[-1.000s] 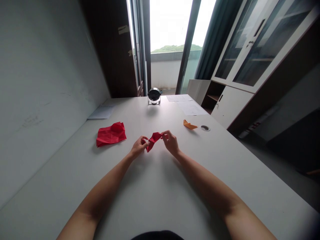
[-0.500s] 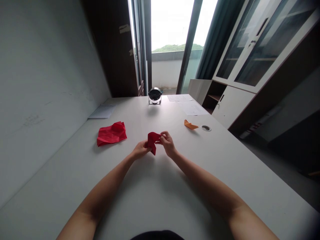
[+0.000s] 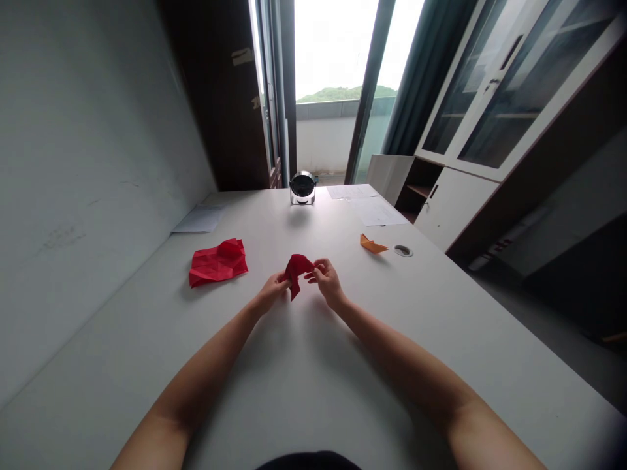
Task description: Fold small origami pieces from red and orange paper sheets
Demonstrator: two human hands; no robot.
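Between my two hands, a little above the white table (image 3: 304, 365), is a folded piece of red paper (image 3: 296, 266). My left hand (image 3: 272, 290) is closed on its left side, with the thumb in front and the other fingers partly hidden behind the paper. The thumb and forefinger of my right hand (image 3: 326, 281) pinch the pointed right end, while the remaining fingers curl loosely. One flap of the paper hangs down near my left thumb. A larger creased sheet of red paper (image 3: 218, 262) lies to the left, apart from both hands.
An orange folded paper figure (image 3: 373, 245) lies right of my hands, beside a round cable hole (image 3: 403, 250). A round black device on a stand (image 3: 302, 187) stands at the far end. White papers (image 3: 376, 211) lie back right, another sheet (image 3: 198, 219) by the left wall.
The folded red paper has tilted and shifted slightly left and up with my left hand. Its right end now draws out to a point at my right fingers, which have barely moved.
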